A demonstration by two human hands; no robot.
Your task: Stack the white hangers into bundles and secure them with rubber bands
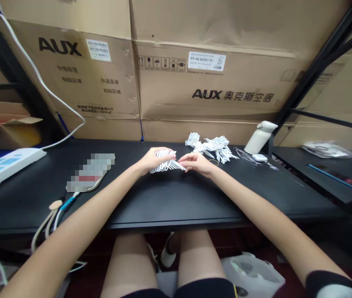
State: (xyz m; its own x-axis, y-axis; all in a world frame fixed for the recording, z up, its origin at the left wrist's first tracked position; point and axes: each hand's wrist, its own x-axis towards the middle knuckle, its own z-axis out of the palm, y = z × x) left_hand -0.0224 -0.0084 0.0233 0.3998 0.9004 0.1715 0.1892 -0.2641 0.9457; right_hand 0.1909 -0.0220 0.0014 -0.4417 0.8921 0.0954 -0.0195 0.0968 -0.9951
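Observation:
Above the middle of the black table, my left hand is closed around a bundle of thin white hook-like pieces, its thumb lying across the top. The pieces fan out toward the right. Fingertips of my right hand close on the loose ends of the bundle; exactly how many pieces they grip is too small to tell. Just beyond my right hand lies a loose pile of similar white pieces. A thin yellowish loop, like a rubber band, lies beside that hand.
A white bottle leans at the back right, near a small white case. On the left are a blurred-out phone-like object with cables and a white power strip. Large cardboard boxes stand behind the table.

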